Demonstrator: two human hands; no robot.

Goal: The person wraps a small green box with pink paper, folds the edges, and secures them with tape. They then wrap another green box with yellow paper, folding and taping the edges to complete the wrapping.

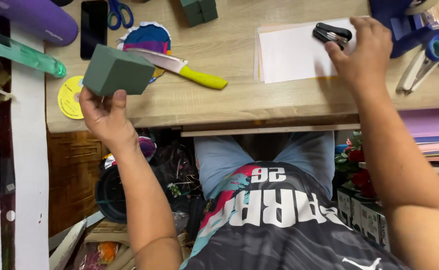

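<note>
A person's left hand (pixel 104 112) grips a dark green floral foam block (pixel 117 71) above the wooden worktop's (pixel 219 100) front-left corner. The right hand (pixel 364 52), fingers curled, touches a black stapler (pixel 332 34) on white paper sheets (pixel 294 55) toward the back right. Between them lies a yellow-handled knife (pixel 179 66).

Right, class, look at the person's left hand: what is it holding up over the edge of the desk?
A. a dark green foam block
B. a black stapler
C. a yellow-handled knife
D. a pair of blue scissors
A: the left hand grips a dark green foam block from below, while the yellow-handled knife lies on the desk and the black stapler sits by the right hand.
</note>
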